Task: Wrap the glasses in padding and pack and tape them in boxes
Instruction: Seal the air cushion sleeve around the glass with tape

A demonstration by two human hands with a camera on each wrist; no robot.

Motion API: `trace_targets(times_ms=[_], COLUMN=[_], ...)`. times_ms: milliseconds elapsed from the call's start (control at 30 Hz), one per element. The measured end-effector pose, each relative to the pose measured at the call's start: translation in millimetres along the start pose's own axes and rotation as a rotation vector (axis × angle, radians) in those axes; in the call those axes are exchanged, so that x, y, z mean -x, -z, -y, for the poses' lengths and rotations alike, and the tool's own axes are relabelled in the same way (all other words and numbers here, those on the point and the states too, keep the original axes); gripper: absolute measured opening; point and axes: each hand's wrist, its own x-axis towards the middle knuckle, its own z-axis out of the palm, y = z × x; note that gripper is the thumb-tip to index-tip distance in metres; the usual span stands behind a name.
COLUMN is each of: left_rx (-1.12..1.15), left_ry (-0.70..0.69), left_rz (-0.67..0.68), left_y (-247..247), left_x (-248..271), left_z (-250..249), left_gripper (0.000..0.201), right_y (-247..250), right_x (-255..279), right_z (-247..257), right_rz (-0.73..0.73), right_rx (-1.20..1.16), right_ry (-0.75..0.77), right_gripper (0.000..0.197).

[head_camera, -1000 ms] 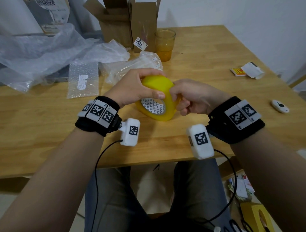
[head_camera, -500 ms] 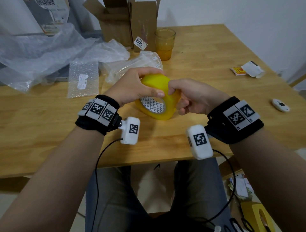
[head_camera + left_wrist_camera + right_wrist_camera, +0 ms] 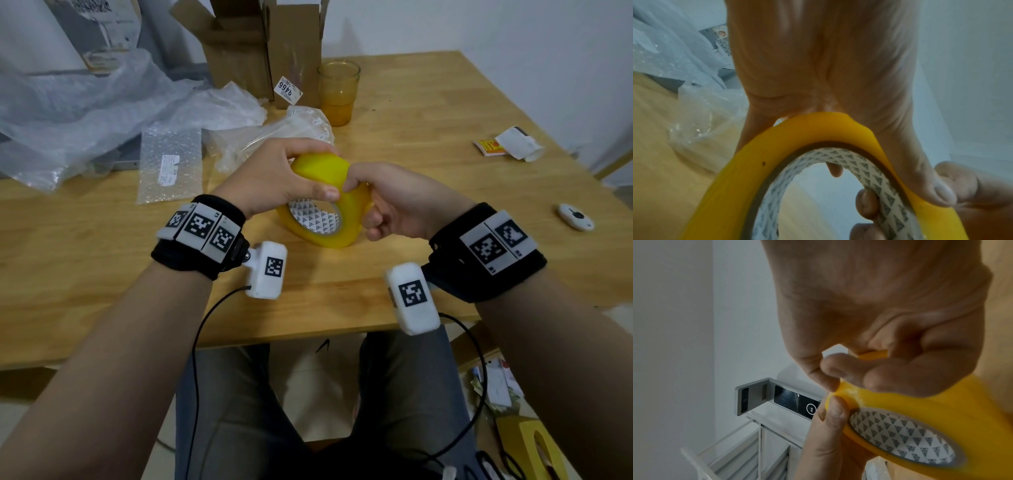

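While we held the yellow tape roll (image 3: pixel 322 198) upright just above the wooden table (image 3: pixel 428 144), our left hand (image 3: pixel 274 178) gripped its top, fingers curled over the far side and the thumb pressed on the near rim. Our right hand (image 3: pixel 397 202) was curled at the roll's right edge, its thumb and forefinger pinching the outer yellow layer right beside the left thumb. From the left wrist, the left hand (image 3: pixel 818 65) arched over the tape roll (image 3: pixel 818 138), and fingers of the right hand (image 3: pixel 953 183) showed at the lower right, some reaching inside the patterned white core. From the right wrist, the right hand (image 3: pixel 879 321) nipped the roll's edge (image 3: pixel 931 410) where the yellow surface looked scuffed, with the left thumb touching it from below. We could not tell whether a loose tape end had been lifted; that spot was small and blurred.

Behind the roll lay a glass wrapped in clear padding (image 3: pixel 274 137), partly hidden by our left hand. An amber drinking glass (image 3: pixel 337 92) stood beside an open cardboard box (image 3: pixel 260 48), whose top was cut off by the frame. Bubble wrap (image 3: pixel 169 161) and crumpled plastic sheeting (image 3: pixel 85 113) lay to the left.
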Motion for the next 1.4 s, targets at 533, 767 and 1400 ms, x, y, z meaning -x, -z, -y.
trace_targets(times_ms=[533, 767, 1400], left_rx=[-0.032, -0.004, -0.096], left_ry=[0.037, 0.06, 0.162], left_rz=[-0.012, -0.116, -0.184], left_y=[2.1, 0.2, -56.5], left_x=[6.2, 10.8, -9.0], left_z=[-3.4, -0.1, -2.7], left_gripper=[0.063, 0.063, 0.06], right_y=[-4.8, -4.8, 23.5], right_x=[-1.7, 1.0, -18.6], right_z=[4.0, -7.7, -13.5], right_rz=[-0.067, -0.063, -0.586], right_rx=[0.021, -0.033, 0.424], right_ry=[-0.032, 0.108, 0.583], right_gripper=[0.016, 0.01, 0.025])
